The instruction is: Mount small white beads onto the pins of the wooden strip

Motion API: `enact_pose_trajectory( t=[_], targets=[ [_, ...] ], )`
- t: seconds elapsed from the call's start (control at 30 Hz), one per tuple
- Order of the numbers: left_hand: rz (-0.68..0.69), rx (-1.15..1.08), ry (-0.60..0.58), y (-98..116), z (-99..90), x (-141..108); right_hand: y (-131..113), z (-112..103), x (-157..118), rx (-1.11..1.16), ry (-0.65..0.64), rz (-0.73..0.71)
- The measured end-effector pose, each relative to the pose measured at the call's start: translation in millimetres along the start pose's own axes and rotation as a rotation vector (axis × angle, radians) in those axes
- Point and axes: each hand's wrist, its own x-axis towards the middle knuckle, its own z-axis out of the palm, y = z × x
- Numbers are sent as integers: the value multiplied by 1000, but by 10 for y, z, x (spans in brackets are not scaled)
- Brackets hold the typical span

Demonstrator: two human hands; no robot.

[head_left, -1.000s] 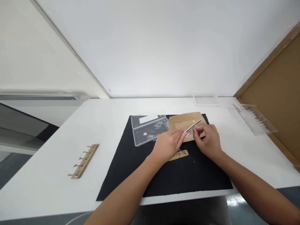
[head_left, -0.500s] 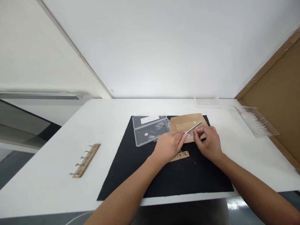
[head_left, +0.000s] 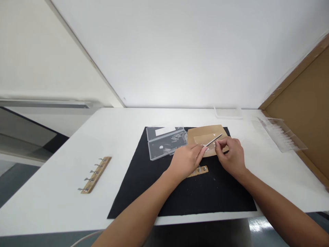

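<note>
A thin stick, dark along one edge, is pinched in my left hand and points up to the right over a brown paper sheet. My right hand is closed in a pinch beside the stick; whatever its fingertips hold is too small to name. Small clear pieces lie on the paper between the hands. Below my left hand, partly covered by it, sits a wooden strip with metal clips. An open clear plastic case with transparent pieces inside lies behind my left hand.
A black mat lies under the work on the white table. To the left is another wooden strip with clips. A clear tray stands at the back, and plastic packs lie at the right by a cardboard panel.
My right hand has moved slightly right, away from my left fingertips. The left hand still holds the stick, and the whole view has shifted a little.
</note>
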Motion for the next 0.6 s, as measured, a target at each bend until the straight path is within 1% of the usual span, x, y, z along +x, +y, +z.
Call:
enact_pose_trajectory(
  t=[0.13,0.3,0.47,0.6],
  targets=[
    [-7,1,-3,0,7,0,-9,32,-21,28,-39,-54],
    [-1,-25,-11,9,7,-1,-4,20,-8,8,-3,-50],
    [-1,-19,-10,5,9,3,0,24,11,14,-3,-59],
    [-12,-8,-21,4,15,6,-23,41,2,30,-55,-89]
  ],
)
